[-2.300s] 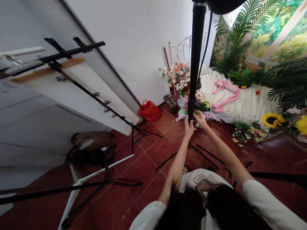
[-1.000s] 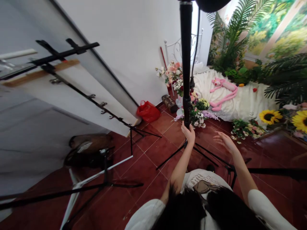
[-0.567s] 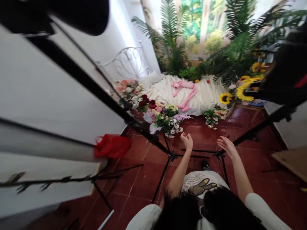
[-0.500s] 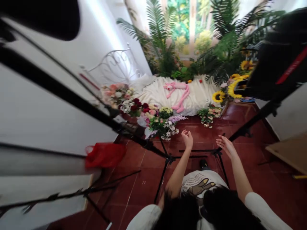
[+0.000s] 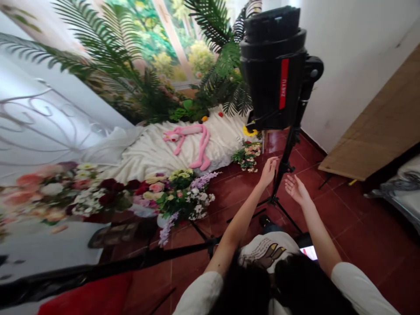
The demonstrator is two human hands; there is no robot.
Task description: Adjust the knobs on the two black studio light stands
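Note:
My left hand (image 5: 269,170) is raised in front of me, just left of a black light stand (image 5: 284,153); its fingers are loosely extended and hold nothing. On the stand's other side, my right hand (image 5: 296,190) faces palm inward with its fingers apart, also holding nothing. I cannot tell whether the left fingertips touch the pole. At the top of the stand is a black studio light (image 5: 273,74) with a red label. Beyond my hands, a pink plush toy (image 5: 190,131) lies on a draped cream cloth (image 5: 147,151).
Bouquets of artificial flowers (image 5: 183,192) line the cloth's front edge. Another stand's black leg (image 5: 138,260) crosses the lower left, above a red bag (image 5: 88,297). A wooden board (image 5: 370,118) leans at the right. Palm fronds (image 5: 95,43) rise at the back.
My view has turned to the right, so the studio light now stands near the middle. Both hands have come closer to its pole, and to each other.

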